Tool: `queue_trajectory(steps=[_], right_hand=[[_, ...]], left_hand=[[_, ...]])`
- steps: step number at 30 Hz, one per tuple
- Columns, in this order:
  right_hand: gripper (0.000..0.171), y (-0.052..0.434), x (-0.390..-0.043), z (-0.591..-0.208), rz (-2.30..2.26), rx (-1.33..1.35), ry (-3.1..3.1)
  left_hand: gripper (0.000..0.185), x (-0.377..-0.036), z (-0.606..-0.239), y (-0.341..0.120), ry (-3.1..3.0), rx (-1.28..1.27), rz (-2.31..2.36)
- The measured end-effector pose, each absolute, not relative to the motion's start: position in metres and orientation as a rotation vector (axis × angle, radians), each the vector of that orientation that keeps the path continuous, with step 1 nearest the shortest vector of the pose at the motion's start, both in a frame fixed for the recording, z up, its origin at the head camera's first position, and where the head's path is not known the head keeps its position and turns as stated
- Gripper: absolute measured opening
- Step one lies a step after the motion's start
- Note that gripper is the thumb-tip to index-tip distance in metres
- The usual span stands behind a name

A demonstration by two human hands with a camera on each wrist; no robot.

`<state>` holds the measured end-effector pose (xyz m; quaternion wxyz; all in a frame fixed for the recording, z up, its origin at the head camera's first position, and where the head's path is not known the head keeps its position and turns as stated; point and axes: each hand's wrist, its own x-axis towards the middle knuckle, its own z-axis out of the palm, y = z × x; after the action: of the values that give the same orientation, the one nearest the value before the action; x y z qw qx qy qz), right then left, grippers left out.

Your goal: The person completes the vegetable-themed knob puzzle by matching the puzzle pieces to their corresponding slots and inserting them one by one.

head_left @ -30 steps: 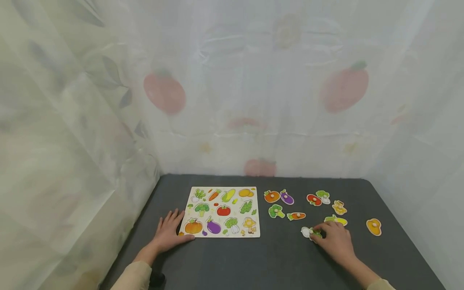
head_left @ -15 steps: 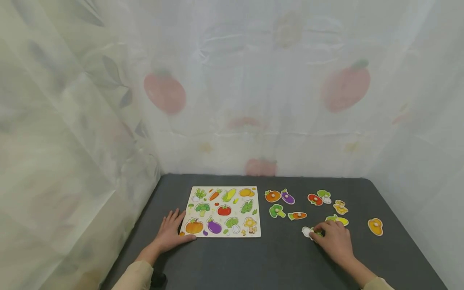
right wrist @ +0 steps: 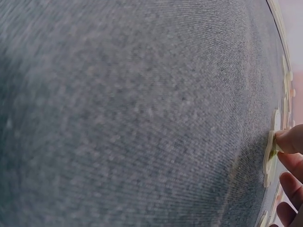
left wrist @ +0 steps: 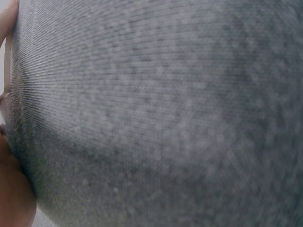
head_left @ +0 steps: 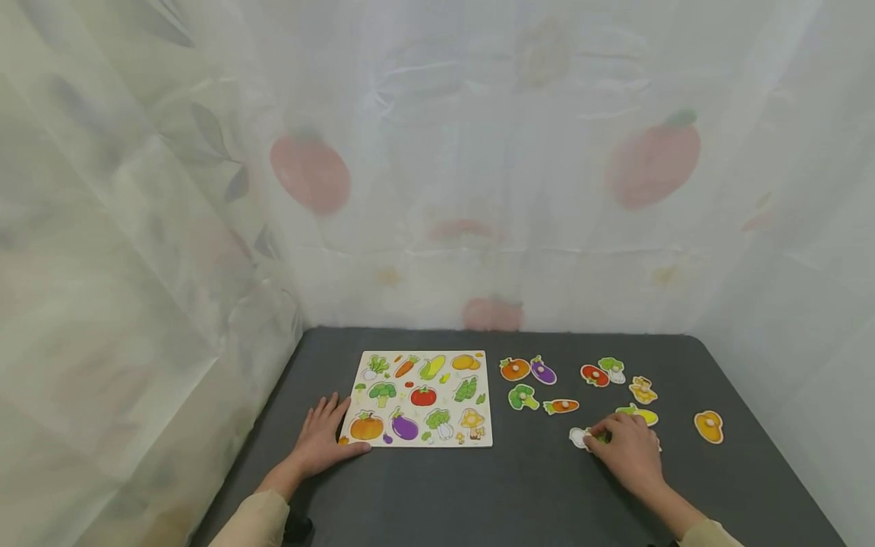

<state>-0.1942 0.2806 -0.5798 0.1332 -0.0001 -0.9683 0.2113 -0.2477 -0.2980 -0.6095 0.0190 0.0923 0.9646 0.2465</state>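
My left hand [head_left: 321, 441] rests at the left edge of a vegetable puzzle board [head_left: 437, 437], fingers spread and thumb along the lower left corner. Printed vegetable pictures cover the board. To the right, my right hand [head_left: 630, 453] pinches a white-and-green radish puzzle piece [head_left: 579, 438] between thumb and fingers, low over the table. In the right wrist view the radish piece [right wrist: 269, 161] shows almost edge-on at the fingertips. Just beyond the hand lies a corn piece [head_left: 641, 415], partly covered. A pale edge of another piece [head_left: 659, 445] peeks out right of the knuckles.
Knobbed pieces lie on the dark table [head_left: 451, 501]: pumpkin [head_left: 515, 370], eggplant [head_left: 543, 371], broccoli [head_left: 523, 397], carrot [head_left: 561, 407], tomato [head_left: 595, 376], cabbage [head_left: 612, 370], mushroom [head_left: 642, 390] and, far right, a yellow-orange potato-like piece [head_left: 709, 427]. A printed curtain [head_left: 424, 296] hangs behind.
My right hand has turned slightly around the radish piece, and the pale edge of a piece now shows to its right. My left hand stays on the board.
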Motion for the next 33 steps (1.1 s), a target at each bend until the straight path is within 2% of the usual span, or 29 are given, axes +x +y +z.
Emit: queue_trajectory(steps=[12,33], right_hand=[[0.01,0.2768,-0.1985,-0.5827,0.708,0.166,-2.773],[0.011,0.2762,-0.1957,-0.5862,0.88,-0.01,-2.847]], left_hand=[[0.118,-0.2446,-0.6036,-0.2944,2.987,0.276,0.734],[0.12,-0.2478,-0.6104,-0.2981,3.0,0.281,0.738]])
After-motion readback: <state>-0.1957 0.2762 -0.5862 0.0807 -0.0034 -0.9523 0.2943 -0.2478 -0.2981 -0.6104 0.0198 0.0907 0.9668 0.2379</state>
